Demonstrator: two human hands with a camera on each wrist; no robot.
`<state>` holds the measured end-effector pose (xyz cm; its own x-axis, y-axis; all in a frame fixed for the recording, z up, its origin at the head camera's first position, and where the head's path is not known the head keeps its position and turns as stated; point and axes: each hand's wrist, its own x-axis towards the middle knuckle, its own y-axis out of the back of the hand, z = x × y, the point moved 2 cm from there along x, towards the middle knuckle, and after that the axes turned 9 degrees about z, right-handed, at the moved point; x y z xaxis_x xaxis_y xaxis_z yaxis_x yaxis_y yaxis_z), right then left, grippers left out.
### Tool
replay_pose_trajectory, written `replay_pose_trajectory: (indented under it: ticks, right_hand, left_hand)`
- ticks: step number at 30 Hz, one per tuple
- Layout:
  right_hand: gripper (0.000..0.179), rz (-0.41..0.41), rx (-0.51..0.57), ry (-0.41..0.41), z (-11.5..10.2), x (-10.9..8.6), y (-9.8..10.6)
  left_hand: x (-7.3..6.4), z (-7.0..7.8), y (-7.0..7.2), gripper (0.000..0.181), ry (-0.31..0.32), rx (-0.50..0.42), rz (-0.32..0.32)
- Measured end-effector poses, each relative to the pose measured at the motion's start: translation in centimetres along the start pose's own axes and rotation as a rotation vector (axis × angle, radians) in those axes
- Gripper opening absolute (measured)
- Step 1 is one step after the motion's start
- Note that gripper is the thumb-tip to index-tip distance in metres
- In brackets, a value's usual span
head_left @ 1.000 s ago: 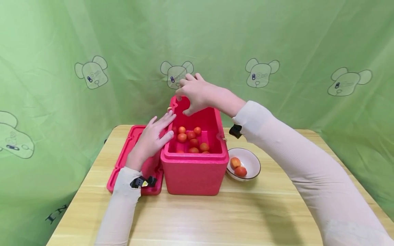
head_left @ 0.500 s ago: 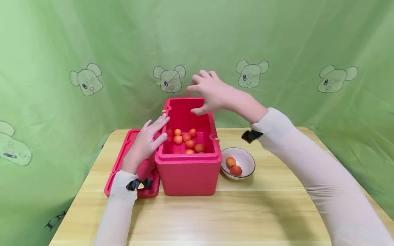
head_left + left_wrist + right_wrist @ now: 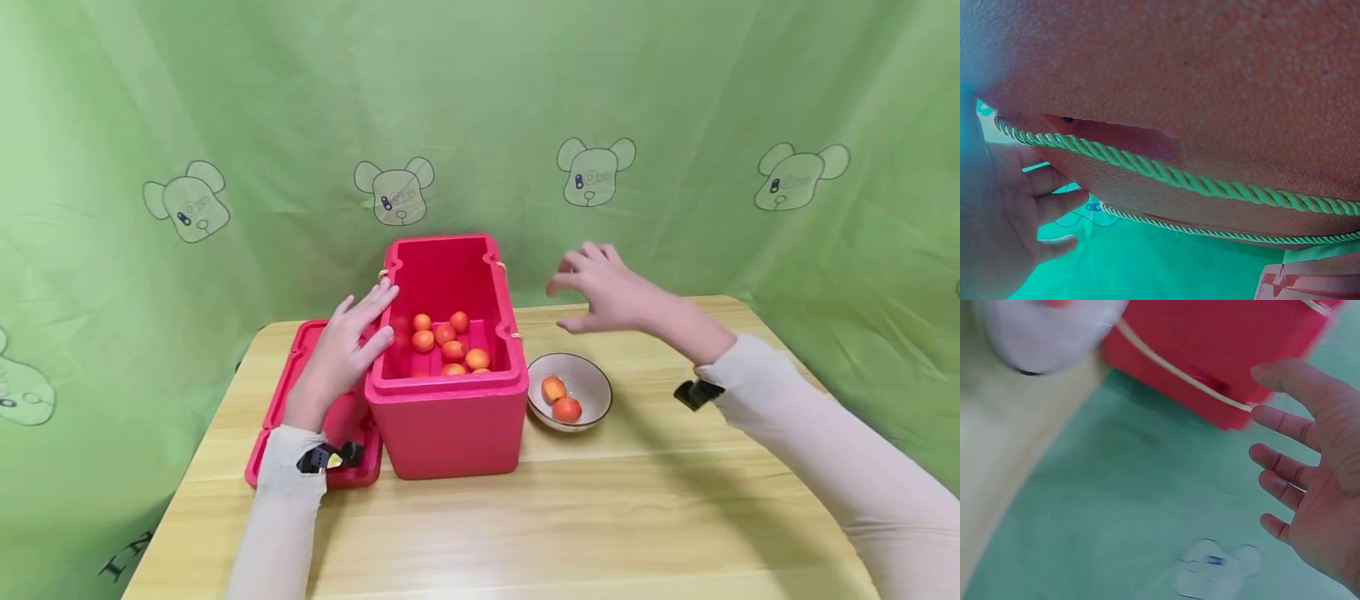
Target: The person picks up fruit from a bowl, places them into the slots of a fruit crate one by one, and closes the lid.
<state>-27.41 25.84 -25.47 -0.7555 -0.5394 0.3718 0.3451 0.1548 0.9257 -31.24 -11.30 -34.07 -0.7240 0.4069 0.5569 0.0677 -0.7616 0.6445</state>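
Note:
In the head view a tall red foam box (image 3: pixel 450 433) stands uncovered, with several small orange-red tomatoes (image 3: pixel 452 350) on its floor. My left hand (image 3: pixel 341 354) rests its fingers on the box's left rim, thumb apart. In the left wrist view that hand lies along the box wall beside a twisted cord (image 3: pixel 1179 176). To the right of the box my right hand (image 3: pixel 603 287) hangs in the air, fingers spread and bent, nothing between them. Below it, a white bowl (image 3: pixel 595 387) with a dark rim holds two tomatoes (image 3: pixel 566 409).
The red lid (image 3: pixel 288 400) lies on the wooden table (image 3: pixel 600 525) left of the box, partly under my left arm. A green curtain (image 3: pixel 480 100) with mouse-head drawings hangs close behind the table. Cord also runs along the box's right side (image 3: pixel 1179 369).
My right hand has moved from above the box's far end to the right and down, clear of the box. The left hand keeps its place on the rim. The view has shifted slightly.

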Motion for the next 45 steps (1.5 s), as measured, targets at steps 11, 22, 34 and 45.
replay_pose_trajectory:
  ticks: [11,22,34,45]
  right_hand:
    - [0.033,-0.138,0.010,0.086,-0.3,-4.6,-7.5]
    - [0.038,-0.185,0.033,0.118,-0.8,-5.4,-10.4]
    - [0.034,-0.199,0.022,0.138,-1.1,-5.3,-11.1]
    - [0.032,-0.256,-0.063,0.172,-1.2,-5.1,-11.4]
  left_hand:
    - [-0.1,-0.4,-0.2,0.065,-0.008,-0.006,0.000]
    - [-0.1,-0.6,-0.2,0.065,-0.013,-0.016,0.009]
    - [0.1,-0.6,-0.3,0.065,-0.023,-0.011,0.019]
    - [0.1,-0.3,-0.1,0.065,-0.008,-0.017,0.018]
